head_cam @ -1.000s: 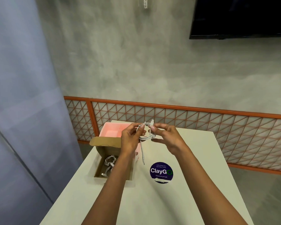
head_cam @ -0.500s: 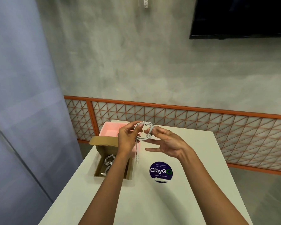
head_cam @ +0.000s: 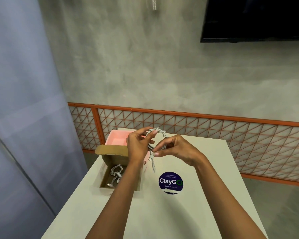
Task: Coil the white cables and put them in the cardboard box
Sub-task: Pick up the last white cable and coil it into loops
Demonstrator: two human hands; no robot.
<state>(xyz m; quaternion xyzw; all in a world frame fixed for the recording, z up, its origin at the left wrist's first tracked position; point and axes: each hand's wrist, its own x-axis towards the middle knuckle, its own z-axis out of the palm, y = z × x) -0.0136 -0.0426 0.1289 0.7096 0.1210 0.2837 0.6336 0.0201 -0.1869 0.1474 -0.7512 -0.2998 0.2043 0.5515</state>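
White cable (head_cam: 160,133) coil gripped in left hand (head_cam: 136,147), right hand (head_cam: 179,149) fingers (head_cam: 163,145) — splayed earlier — now pinching its tail

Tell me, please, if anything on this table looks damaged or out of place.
The round ClayGo sticker on the table looks torn or peeling along its lower edge, where a ragged white strip shows. Otherwise nothing stands out.
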